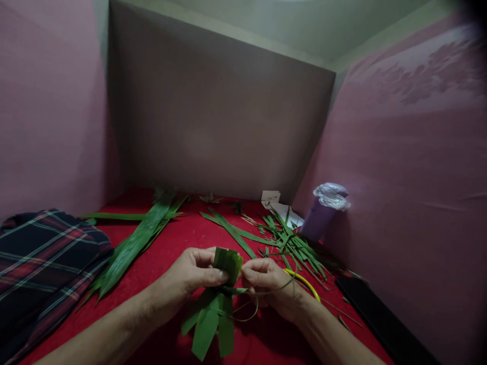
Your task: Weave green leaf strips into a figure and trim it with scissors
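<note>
My left hand (201, 271) grips a bundle of cut green leaf pieces (207, 322), thumb in front, near its folded upper end. Below the thumb the pieces fan out downward in several blunt tongues. Close at its right side is my right hand (272, 284), thumb and forefinger pinched together at the bundle's edge. A thin fibre strip (247, 318) curls out from the bundle and loops by the right fingers. Whether the right fingertips hold the strip or a leaf edge is hidden. Past the right wrist shows a yellow curved handle-like piece (308, 285), mostly covered by the hand.
Long green leaves (139, 238) lie back left on the red cloth (194, 228). Narrow cut strips (292, 243) are heaped at right, beside a purple container (317, 218) topped with clear plastic. Plaid fabric (49, 263) bulges at left; a black flat object (373, 314) lies right. Pink-draped walls enclose both sides.
</note>
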Tool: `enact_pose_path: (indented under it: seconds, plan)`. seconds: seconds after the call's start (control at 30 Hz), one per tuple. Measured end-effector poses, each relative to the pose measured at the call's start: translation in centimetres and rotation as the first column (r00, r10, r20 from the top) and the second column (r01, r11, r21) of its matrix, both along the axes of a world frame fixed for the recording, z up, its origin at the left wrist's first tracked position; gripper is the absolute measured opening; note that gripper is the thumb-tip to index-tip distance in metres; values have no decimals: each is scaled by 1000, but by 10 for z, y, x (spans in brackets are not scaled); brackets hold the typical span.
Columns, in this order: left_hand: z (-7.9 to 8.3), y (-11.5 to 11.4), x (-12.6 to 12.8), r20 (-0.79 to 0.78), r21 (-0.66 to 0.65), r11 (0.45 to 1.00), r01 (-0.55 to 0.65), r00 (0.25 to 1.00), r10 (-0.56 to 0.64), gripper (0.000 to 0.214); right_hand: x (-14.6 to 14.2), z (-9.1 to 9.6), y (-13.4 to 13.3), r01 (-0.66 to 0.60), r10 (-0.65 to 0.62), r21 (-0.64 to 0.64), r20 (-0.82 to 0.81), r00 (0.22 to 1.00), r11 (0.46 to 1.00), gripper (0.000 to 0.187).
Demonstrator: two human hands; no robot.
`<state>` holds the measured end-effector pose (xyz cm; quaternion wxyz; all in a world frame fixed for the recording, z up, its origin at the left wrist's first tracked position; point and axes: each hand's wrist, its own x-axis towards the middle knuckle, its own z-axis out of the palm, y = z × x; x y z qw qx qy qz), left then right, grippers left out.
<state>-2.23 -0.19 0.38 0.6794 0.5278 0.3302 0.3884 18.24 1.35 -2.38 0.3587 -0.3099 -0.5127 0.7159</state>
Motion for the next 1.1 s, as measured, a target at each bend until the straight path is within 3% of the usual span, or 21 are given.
enact_pose_path:
  seconds: [0.33,0.43,0.57,0.63,0.67,0.7,0.73,0.77,0.8,0.83,0.9,0.93,1.0,1.1]
  plan:
    - [4,0,2,-53,-25,999,-42,998,40,19,-5,2,0,24,-27,58,46,999,998,23]
    - [1,4,0,-30,-1,990,-138,990,138,19,-4,4,4,217,-241,158,161,957,963,23]
    - [3,12,-5,-63,92,955,-283,955,290,18,4,10,10,545,-623,344,178,762,765,16]
    - [5,13,-6,-115,153,942,-300,941,318,16,8,16,6,649,-744,422,101,660,633,17]
    - [6,12,-5,-143,196,938,-284,939,314,14,9,20,3,703,-814,483,34,580,522,16]
    - [6,11,-4,-168,243,936,-257,939,301,13,10,25,-2,700,-865,624,-77,496,346,15]
    - [6,9,-3,-188,291,931,-222,940,283,13,10,29,-6,625,-856,741,-135,499,248,13]
    - [7,7,-1,-207,334,925,-182,943,260,13,10,33,-11,499,-815,841,-133,565,208,13]
    - [7,4,1,-218,364,920,-147,947,238,14,9,36,-15,342,-757,916,-69,649,209,15]
    - [7,2,3,-227,391,913,-114,950,216,14,9,39,-18,176,-706,950,62,706,259,17]
    - [6,-3,7,-238,421,905,-65,955,179,13,7,42,-23,-60,-619,932,285,731,358,19]
    - [7,-5,8,-241,429,902,-46,957,163,14,6,42,-24,-120,-574,899,367,732,422,19]
    - [8,-8,9,-233,430,903,-21,963,134,14,4,41,-25,-143,-471,820,450,758,554,19]
    - [10,-9,10,-217,412,911,-20,969,119,15,0,35,-25,-50,-340,673,435,834,738,15]
